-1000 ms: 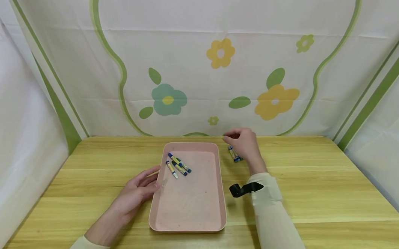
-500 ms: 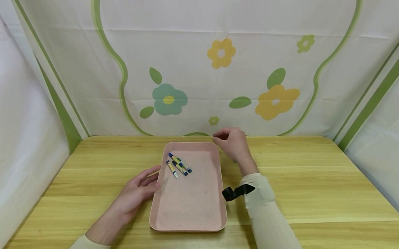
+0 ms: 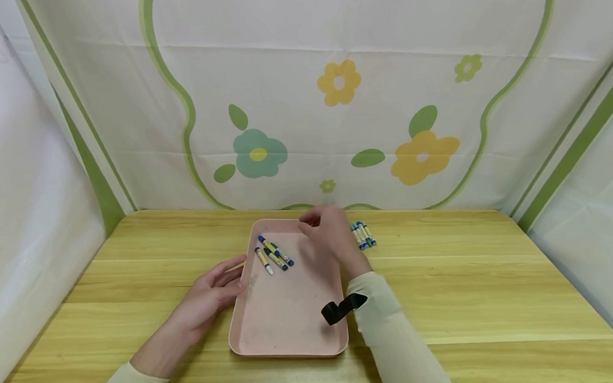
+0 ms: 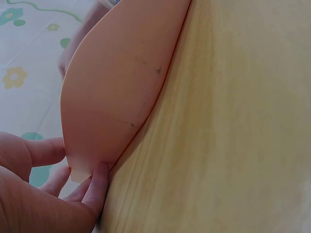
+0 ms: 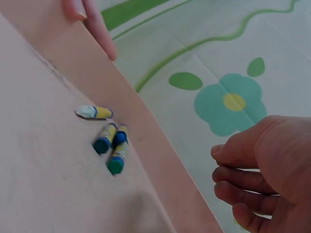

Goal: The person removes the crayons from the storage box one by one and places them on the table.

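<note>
My left hand holds the left wall of a shallow pink tray, with the thumb at the rim and fingers against the outer side. In the left wrist view, those fingers press on the wall near the tabletop. Inside the tray lie several yellow-wrapped crayons, one with a white tip. Above the tray's far right corner is my right hand, fingers curled and thumb near the index finger. Whether it pinches something small I cannot tell; no object shows between the fingertips.
Several more crayons lie side by side on the wooden table, just right of the tray. A white cloth with printed flowers hangs behind the table's far edge. A black band sits on the right wrist.
My right hand has moved left from over the crayons on the table to above the tray, uncovering those crayons. The left hand, tray and crayons inside it stay in place.
</note>
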A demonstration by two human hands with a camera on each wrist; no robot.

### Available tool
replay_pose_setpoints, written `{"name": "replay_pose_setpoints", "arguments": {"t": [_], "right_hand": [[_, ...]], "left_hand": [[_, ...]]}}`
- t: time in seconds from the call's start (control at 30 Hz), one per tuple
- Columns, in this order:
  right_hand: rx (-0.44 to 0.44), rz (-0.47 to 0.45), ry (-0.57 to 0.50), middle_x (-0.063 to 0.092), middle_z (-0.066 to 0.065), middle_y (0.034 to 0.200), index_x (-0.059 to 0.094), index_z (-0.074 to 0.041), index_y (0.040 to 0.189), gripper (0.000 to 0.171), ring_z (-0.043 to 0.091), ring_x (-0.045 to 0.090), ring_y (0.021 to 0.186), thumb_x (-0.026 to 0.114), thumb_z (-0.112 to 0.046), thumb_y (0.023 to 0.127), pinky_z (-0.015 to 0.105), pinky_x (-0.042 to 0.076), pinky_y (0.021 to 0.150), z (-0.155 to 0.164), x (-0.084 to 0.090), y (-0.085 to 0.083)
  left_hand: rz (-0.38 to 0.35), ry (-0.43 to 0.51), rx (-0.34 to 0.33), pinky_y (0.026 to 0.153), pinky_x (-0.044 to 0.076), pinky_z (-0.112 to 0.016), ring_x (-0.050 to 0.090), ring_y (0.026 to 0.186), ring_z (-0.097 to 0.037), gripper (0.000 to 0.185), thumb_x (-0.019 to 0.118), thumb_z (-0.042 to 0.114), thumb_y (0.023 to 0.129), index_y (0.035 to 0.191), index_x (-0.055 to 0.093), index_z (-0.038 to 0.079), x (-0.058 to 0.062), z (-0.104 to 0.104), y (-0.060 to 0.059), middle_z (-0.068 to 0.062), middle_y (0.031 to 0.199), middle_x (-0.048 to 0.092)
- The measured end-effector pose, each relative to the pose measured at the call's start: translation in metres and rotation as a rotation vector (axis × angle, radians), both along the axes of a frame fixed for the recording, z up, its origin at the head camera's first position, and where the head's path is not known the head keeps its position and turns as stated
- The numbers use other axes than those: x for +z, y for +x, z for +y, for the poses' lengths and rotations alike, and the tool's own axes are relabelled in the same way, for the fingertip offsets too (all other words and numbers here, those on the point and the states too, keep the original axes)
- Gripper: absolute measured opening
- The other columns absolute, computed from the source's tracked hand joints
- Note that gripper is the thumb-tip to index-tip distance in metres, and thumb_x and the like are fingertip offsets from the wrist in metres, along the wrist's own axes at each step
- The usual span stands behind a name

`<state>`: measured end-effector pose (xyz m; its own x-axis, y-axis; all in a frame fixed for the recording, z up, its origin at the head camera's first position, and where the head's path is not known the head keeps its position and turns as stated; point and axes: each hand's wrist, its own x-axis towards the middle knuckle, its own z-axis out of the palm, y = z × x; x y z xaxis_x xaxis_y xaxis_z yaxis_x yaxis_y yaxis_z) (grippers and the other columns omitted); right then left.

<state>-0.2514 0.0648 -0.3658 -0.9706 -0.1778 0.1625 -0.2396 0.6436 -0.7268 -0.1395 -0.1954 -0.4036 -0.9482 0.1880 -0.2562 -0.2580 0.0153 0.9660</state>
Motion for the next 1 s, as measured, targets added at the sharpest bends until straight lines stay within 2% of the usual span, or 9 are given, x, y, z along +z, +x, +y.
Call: {"name": "replay_pose_setpoints", "arguments": {"t": [0.33, 0.6, 0.77, 1.0], "right_hand": [[0.074, 0.062, 0.054, 0.079, 0.004, 0.102, 0.082, -0.008, 0.112, 0.018, 0.019, 0.069, 0.093, 0.078, -0.019, 0.098, 0.035, 0.061, 0.085, -0.024, 0.004, 0.013], [0.066, 0.075, 0.139, 0.079, -0.001, 0.101, 0.083, -0.016, 0.111, 0.018, 0.015, 0.069, 0.091, 0.075, -0.028, 0.1, 0.034, 0.058, 0.082, -0.032, 0.009, 0.02], [0.051, 0.069, 0.098, 0.079, -0.001, 0.1, 0.083, -0.017, 0.11, 0.017, 0.015, 0.069, 0.09, 0.077, -0.028, 0.099, 0.033, 0.059, 0.081, -0.032, 0.004, 0.018], [0.03, -0.001, 0.0, 0.079, -0.003, 0.1, 0.083, -0.02, 0.11, 0.016, 0.015, 0.071, 0.092, 0.08, -0.029, 0.097, 0.036, 0.059, 0.085, -0.032, -0.001, 0.015]], "left_hand": [[0.011, -0.003, -0.014, 0.099, 0.055, -0.022, 0.051, 0.145, -0.027, 0.066, 0.061, 0.012, 0.107, 0.166, 0.032, 0.007, -0.001, 0.0, 0.0, -0.025, 0.17, 0.035], [0.008, 0.004, -0.009, 0.1, 0.055, -0.022, 0.05, 0.147, -0.029, 0.065, 0.06, 0.011, 0.107, 0.166, 0.033, 0.008, 0.0, -0.001, 0.0, -0.023, 0.17, 0.036], [0.009, 0.004, -0.012, 0.101, 0.054, -0.021, 0.048, 0.149, -0.031, 0.065, 0.06, 0.011, 0.107, 0.166, 0.033, 0.008, 0.001, -0.001, 0.0, -0.023, 0.17, 0.036], [0.008, 0.005, -0.015, 0.1, 0.054, -0.021, 0.048, 0.149, -0.031, 0.064, 0.06, 0.012, 0.107, 0.166, 0.033, 0.008, 0.001, -0.001, 0.0, -0.023, 0.17, 0.035]]}}
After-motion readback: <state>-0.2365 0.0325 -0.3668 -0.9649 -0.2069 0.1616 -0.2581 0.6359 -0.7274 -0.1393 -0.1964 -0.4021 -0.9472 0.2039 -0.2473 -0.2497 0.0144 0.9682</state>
